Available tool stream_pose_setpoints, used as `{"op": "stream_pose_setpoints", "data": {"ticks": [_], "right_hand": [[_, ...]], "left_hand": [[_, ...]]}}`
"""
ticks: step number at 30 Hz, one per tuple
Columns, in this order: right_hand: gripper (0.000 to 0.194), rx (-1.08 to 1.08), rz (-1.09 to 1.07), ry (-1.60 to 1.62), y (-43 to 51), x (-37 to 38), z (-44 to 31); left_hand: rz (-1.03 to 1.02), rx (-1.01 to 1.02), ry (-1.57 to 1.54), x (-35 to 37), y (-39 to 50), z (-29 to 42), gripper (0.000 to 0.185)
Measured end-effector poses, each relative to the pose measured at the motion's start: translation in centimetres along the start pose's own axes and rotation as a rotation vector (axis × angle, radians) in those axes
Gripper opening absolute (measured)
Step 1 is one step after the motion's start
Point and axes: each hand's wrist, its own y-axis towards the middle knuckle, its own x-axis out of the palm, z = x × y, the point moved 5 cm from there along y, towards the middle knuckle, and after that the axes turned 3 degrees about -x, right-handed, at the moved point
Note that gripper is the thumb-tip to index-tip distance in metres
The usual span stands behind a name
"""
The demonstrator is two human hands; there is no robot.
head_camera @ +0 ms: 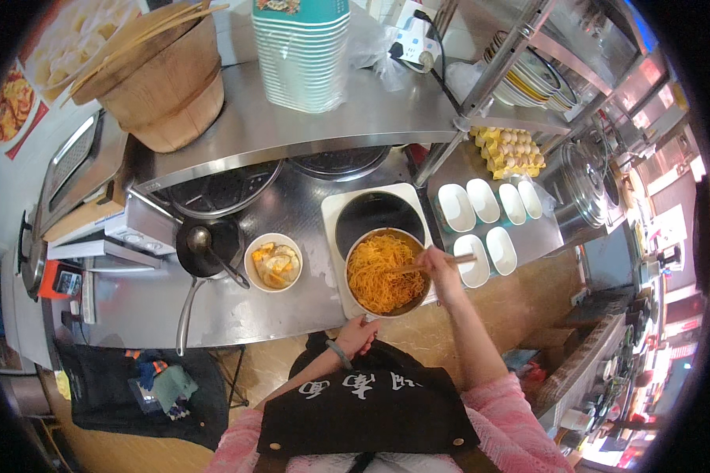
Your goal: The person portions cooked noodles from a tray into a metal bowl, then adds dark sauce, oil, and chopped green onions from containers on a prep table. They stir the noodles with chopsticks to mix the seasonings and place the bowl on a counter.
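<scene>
A round pan of orange-brown noodles (384,275) is before me, over the near part of an induction cooker with a white rim (333,219). My left hand (358,336) grips the pan's handle at the near side; the handle is mostly hidden. In my right hand (440,269) are wooden chopsticks (407,268), their tips in the noodles. Left of the pan stands a white bowl (273,263) with fried eggs (277,265). Farther left a black frying pan (208,247) has a ladle (201,241) lying in it.
Several white containers (472,260) stand right of the cooker, below egg trays (508,152). A steel shelf (308,133) above the counter holds a wooden bucket (160,88) and stacked containers (302,65). The frying pan's handle (185,319) overhangs the counter's front edge. A metal post (479,94) rises at right.
</scene>
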Motion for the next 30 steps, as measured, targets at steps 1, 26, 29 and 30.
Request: {"op": "stream_pose_setpoints", "data": {"ticks": [1,26,29,30], "right_hand": [[0.026,0.052,-0.084,-0.093,-0.9,-0.8,-0.8],[0.017,-0.074,0.091,-0.171,-5.8,-7.6,-2.9],[0.022,0.050,0.213,0.337,-5.2,-8.6,3.0],[0.029,0.146,0.291,0.413,-5.2,-8.6,5.5]], "left_hand": [[0.011,0.004,-0.010,-0.2,0.0,-0.1,0.026],[0.057,0.072,0.195,0.3,-1.4,2.6,0.024],[0.062,0.093,0.327,0.9,-1.6,3.2,0.024],[0.055,0.092,0.356,0.9,-1.7,3.3,0.025]]}}
